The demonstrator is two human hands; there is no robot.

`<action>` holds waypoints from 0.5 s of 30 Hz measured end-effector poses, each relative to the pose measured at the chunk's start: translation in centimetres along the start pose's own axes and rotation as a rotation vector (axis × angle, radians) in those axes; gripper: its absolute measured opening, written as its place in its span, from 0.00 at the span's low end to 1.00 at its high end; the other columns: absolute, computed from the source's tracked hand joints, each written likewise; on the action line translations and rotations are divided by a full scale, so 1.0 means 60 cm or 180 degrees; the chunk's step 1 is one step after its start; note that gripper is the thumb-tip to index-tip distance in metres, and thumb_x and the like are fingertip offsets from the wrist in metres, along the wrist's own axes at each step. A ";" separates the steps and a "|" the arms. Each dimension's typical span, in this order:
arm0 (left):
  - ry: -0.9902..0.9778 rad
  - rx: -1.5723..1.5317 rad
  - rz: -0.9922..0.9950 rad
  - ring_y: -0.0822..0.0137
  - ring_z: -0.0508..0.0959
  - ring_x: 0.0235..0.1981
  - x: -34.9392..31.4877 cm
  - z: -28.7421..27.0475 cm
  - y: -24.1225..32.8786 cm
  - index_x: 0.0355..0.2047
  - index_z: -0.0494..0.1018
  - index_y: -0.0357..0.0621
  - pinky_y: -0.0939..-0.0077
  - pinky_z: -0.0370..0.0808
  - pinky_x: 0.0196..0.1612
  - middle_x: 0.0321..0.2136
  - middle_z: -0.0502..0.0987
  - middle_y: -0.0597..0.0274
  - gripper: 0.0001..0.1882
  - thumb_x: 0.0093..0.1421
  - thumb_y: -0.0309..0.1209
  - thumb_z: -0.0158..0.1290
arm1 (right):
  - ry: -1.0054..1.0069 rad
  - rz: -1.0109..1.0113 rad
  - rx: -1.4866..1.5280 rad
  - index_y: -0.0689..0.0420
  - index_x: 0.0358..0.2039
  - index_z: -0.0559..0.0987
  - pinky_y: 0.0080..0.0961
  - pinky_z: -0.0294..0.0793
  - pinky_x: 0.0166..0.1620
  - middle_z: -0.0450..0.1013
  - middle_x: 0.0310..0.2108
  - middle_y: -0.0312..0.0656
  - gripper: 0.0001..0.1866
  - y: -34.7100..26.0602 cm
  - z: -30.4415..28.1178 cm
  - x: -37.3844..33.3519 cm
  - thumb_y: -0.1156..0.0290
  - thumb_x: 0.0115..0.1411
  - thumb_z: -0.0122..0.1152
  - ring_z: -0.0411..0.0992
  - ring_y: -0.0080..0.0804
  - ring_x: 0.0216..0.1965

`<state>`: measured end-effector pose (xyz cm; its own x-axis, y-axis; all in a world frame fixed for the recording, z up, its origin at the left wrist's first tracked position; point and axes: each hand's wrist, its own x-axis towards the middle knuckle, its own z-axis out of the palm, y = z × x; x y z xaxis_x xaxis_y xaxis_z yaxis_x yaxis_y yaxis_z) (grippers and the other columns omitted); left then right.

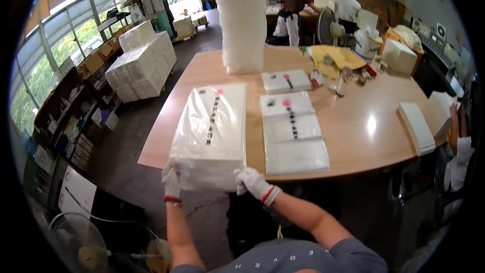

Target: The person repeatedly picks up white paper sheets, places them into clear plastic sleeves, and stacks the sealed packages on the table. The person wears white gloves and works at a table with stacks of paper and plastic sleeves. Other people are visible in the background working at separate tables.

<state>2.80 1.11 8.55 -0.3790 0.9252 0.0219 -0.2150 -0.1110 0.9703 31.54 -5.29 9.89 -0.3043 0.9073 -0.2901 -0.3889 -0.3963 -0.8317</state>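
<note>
A thick stack of white sheets in a transparent plastic bag [222, 126] lies at the near left of the table, with a red mark and dark printing down its top. Its open-looking near end hangs at the table edge. My left hand [172, 178], in a white glove with a red cuff, grips the bag's near left corner. At the near right corner my right hand [253, 184], gloved the same way, is closed on the plastic. To the right lies a flat pile of printed plastic bags [295, 154], with a smaller white wrapped pack [283, 83] beyond it.
A tall column of translucent white sheets [240, 25] stands at the table's [364, 156] far edge. Yellow paper [338, 60], tape rolls and small items lie far right. White boxes [415, 129] sit near the right edge, beside another person's arm. Wrapped stacks [144, 65] stand left.
</note>
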 end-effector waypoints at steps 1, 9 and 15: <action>0.0021 0.0794 -0.0087 0.79 0.66 0.26 -0.004 -0.010 0.014 0.31 0.71 0.42 0.85 0.64 0.28 0.26 0.69 0.72 0.04 0.58 0.23 0.46 | 0.0021 -0.0121 -0.0195 0.64 0.38 0.70 0.23 0.74 0.21 0.67 0.19 0.37 0.11 0.001 -0.012 0.002 0.71 0.57 0.50 0.68 0.23 0.17; -0.0159 0.1900 0.0895 0.62 0.72 0.43 0.041 0.015 0.129 0.42 0.68 0.40 0.72 0.68 0.47 0.39 0.72 0.56 0.12 0.60 0.28 0.40 | 0.0871 -0.1140 -0.0745 0.59 0.47 0.69 0.19 0.69 0.28 0.70 0.27 0.36 0.17 -0.109 -0.133 0.102 0.61 0.63 0.46 0.67 0.22 0.27; -0.1018 0.4457 -0.0187 0.44 0.71 0.46 0.151 0.075 0.110 0.44 0.67 0.42 0.58 0.65 0.49 0.43 0.72 0.41 0.25 0.62 0.49 0.33 | 0.0613 -0.1331 -0.2840 0.56 0.52 0.66 0.23 0.71 0.36 0.69 0.37 0.43 0.18 -0.171 -0.101 0.255 0.66 0.63 0.45 0.69 0.31 0.35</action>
<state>2.00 10.38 16.21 -0.1457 0.9770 -0.1559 0.8941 0.1975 0.4020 36.12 13.49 11.13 -0.1158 0.9882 0.1006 0.3858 0.1380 -0.9122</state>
